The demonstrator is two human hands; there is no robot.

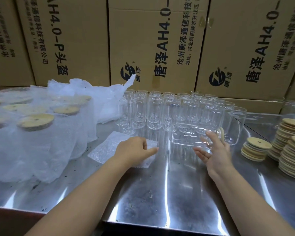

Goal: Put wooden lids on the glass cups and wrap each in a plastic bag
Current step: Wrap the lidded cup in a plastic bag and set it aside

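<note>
Currently I've got the right hand under a clear glass cup turned on its side, w/ a round wooden lid already on its right end. The fingers are spread and fairly straight, cradling it from below rather than clamping. My read: it's held level, base pointing left, so it can slide base-first into a bag. The cup is low over the shiny steel table, just in front of the block of upright clear glass cups; can't tell if it touches the steel.

Left hand rests on the small flat stack of white bubble-wrap bags, just left of the cup. Its fingers are loosely curled, and thumb + index seem to pinch the top bag's right corner — prob. to peel one off. The stack sits btwn the finished pile and the cup supply, near both hands.

Counts:
- Lidded cup in hand: 1.
- Upright cups: approx. two dozen or more. The rows overlap, so no exact no.
- Stacks of loose pale wooden lids at right: 3 — one short, two tall, near the right hand.
- Wrapped lidded cups in white bubble bags at left: at least 6 lid tops show; the frame edge may cut off more.
- Brown printed cardboard boxes wall off the back.
</note>
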